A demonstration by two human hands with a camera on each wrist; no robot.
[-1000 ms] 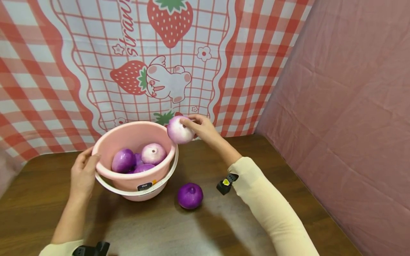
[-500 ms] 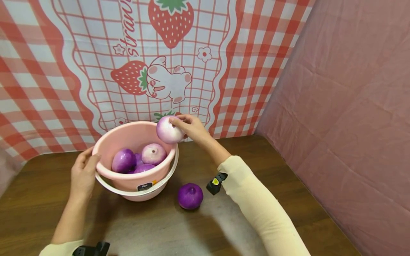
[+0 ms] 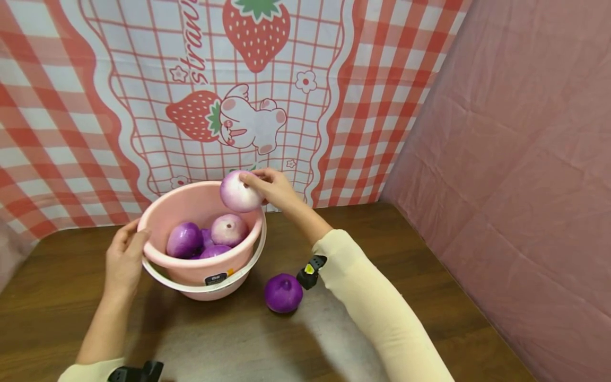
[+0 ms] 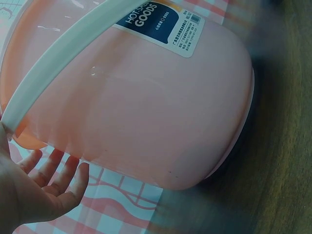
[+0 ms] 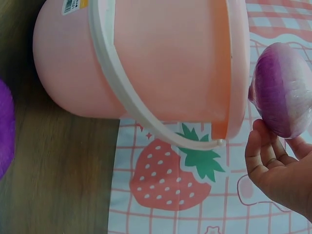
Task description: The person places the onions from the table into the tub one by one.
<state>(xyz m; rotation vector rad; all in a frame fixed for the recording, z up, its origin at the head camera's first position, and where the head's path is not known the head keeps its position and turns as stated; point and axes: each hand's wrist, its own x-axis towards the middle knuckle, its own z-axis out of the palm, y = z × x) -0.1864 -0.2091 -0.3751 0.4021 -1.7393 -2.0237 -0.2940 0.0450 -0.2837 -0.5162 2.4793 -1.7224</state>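
Note:
My right hand holds a pale purple-and-white onion over the right rim of a pink bucket; the right wrist view shows fingers curled against the onion. At the bucket's left rim, my left hand grips the edge between thumb and fingers. In the left wrist view that hand has its fingers behind the bucket's side. Inside lie several onions, among them a glossy purple one and a whitish one; the lowest are partly hidden.
A dark purple onion sits on the wooden table, right of the bucket. The bucket's white handle hangs down across its front. Behind stands a red-and-white strawberry cloth, and a pink cloth hangs on the right.
My right hand has carried its onion leftward, from beside the bucket's right edge to over its opening. The left hand and the bucket stay in place.

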